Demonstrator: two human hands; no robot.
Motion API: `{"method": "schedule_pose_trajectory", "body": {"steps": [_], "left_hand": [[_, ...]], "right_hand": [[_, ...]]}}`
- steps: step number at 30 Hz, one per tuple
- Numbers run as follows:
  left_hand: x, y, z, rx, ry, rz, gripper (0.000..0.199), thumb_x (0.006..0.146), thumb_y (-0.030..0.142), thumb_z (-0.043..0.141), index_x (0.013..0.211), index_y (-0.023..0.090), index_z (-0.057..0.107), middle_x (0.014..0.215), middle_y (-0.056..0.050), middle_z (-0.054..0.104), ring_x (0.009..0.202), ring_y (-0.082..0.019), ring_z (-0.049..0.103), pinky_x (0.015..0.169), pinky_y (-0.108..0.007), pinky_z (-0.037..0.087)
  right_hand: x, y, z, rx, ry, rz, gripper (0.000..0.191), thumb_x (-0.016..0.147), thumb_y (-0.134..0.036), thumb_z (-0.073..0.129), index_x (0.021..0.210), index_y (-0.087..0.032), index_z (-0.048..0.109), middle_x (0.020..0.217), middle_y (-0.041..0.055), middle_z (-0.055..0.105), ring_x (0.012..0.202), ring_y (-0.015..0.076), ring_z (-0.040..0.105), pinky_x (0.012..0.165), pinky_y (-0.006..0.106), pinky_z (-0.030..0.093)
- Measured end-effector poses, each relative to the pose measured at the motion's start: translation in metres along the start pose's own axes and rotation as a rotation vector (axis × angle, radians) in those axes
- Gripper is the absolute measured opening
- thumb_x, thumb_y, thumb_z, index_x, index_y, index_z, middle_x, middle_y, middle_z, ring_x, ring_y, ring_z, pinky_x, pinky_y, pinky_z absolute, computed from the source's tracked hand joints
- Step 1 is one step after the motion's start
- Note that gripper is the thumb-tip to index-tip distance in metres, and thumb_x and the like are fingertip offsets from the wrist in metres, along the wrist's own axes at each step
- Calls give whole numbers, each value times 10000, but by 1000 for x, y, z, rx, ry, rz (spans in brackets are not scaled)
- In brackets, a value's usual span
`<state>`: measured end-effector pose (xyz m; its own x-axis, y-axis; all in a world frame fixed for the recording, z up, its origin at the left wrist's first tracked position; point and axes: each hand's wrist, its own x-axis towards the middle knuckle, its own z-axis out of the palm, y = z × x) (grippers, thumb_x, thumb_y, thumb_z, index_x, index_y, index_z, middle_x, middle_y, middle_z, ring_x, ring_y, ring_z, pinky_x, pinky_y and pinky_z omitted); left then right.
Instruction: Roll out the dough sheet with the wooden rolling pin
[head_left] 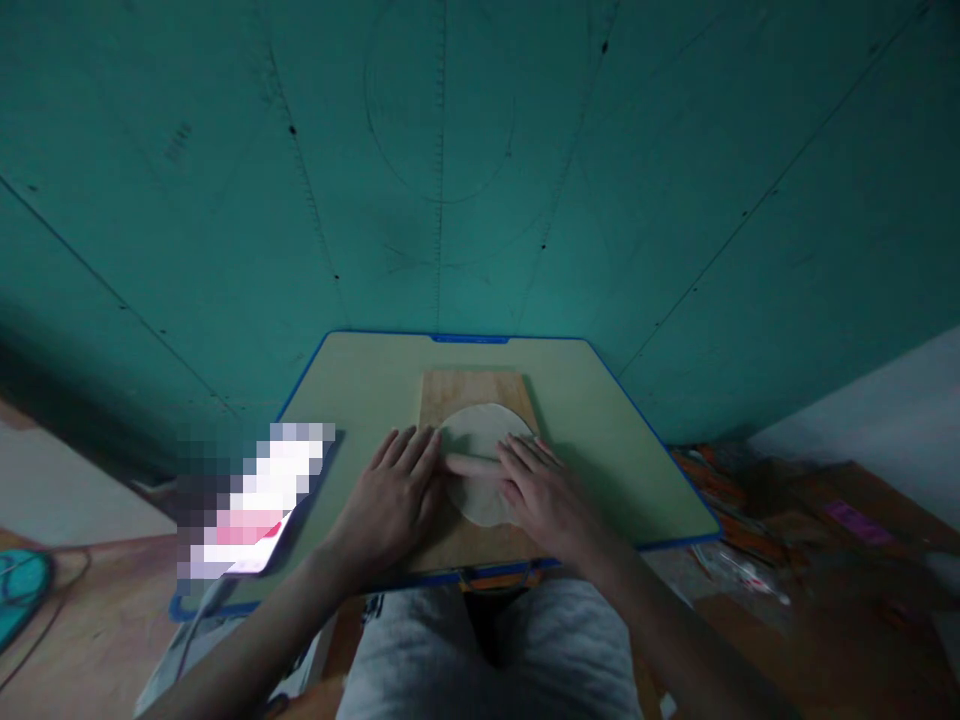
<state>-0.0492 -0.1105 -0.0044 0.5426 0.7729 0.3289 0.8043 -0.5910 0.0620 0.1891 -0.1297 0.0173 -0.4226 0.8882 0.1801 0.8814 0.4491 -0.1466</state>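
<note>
A thin wooden rolling pin [472, 466] lies crosswise over a flat, pale, roughly round sheet of dough [484, 428]. My left hand [397, 495] rests over the pin's left end, palm down, its fingers pointing forward. Over the right end lies my right hand [541, 492], with its fingers extended across the pin and the dough's right side. Both hands cover the ends of the pin. Beneath the dough is a wooden cutting board [472, 386], and the sheet reaches past its right edge.
The board sits on a small pale table [367, 375] with a blue rim, against a green wall [465, 150]. A lit, pixelated screen device [262, 500] with a cable stands at the table's left edge. Cardboard and loose items [855, 520] lie on the right.
</note>
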Motion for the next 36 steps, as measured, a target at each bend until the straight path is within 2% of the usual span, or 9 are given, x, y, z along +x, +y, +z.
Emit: {"method": "schedule_pose_trajectory", "body": {"steps": [5,8,12,15,18,22,28,31,36], "left_hand": [[-16,-5,-1,-52,41,84,634,923,285,396,1520,76,370,1523,-203,485,1400,-363,452,1166,-578,361],[-15,-5,-6,-77,31,79,566,934,249,411,1479,99,429,1470,-189,545,1350,-342,506,1153,-570,380],[-2,0,-16,-117,-24,33,376,1002,279,420,1320,132,556,1345,-165,635,1228,-301,592,1108,-548,432],[4,1,-16,-136,-31,28,326,1014,317,444,1280,163,554,1319,-146,641,1217,-283,588,1113,-548,421],[9,-3,-12,-100,-41,37,272,1014,308,457,1228,190,576,1240,-126,671,1162,-284,615,1133,-603,363],[22,-11,-17,-79,-100,35,163,963,236,514,1061,186,635,1031,-108,702,956,-277,661,922,-483,516],[39,-32,-46,14,-31,-317,288,963,400,463,1049,180,627,930,-119,716,791,-308,684,636,-375,472],[35,-38,-55,-148,40,-579,354,956,511,420,1008,208,594,769,-69,685,631,-260,649,528,-325,405],[18,-23,-51,-735,198,-765,402,936,602,432,783,237,500,527,41,512,432,-145,474,435,-267,362]], "right_hand": [[-16,0,0,-3,29,-59,466,997,-171,424,1442,-73,521,1451,176,572,1338,292,540,1154,501,423],[-18,-4,-2,84,56,-63,459,956,-150,465,1402,-107,565,1379,165,627,1264,290,586,1091,494,482],[-14,0,-5,253,226,-29,313,963,-147,443,1136,-180,702,1167,126,715,1084,246,665,923,408,567],[-10,6,-11,318,348,-7,251,959,-155,449,915,-198,693,990,100,733,935,217,690,820,350,566],[-9,15,-18,307,371,17,204,912,-145,483,824,-216,653,920,82,729,886,215,685,792,335,541],[-8,32,-24,290,372,94,185,884,-151,474,792,-227,616,835,59,723,804,206,679,731,312,506],[2,54,-36,288,442,168,165,876,-190,491,753,-226,595,745,39,695,745,196,666,693,296,476],[10,50,-34,292,402,166,257,946,-238,465,741,-219,618,745,48,701,741,191,669,689,298,488],[26,19,-9,269,150,-15,285,1000,-313,492,1162,-189,691,1306,125,673,1219,243,617,1012,386,498]]}}
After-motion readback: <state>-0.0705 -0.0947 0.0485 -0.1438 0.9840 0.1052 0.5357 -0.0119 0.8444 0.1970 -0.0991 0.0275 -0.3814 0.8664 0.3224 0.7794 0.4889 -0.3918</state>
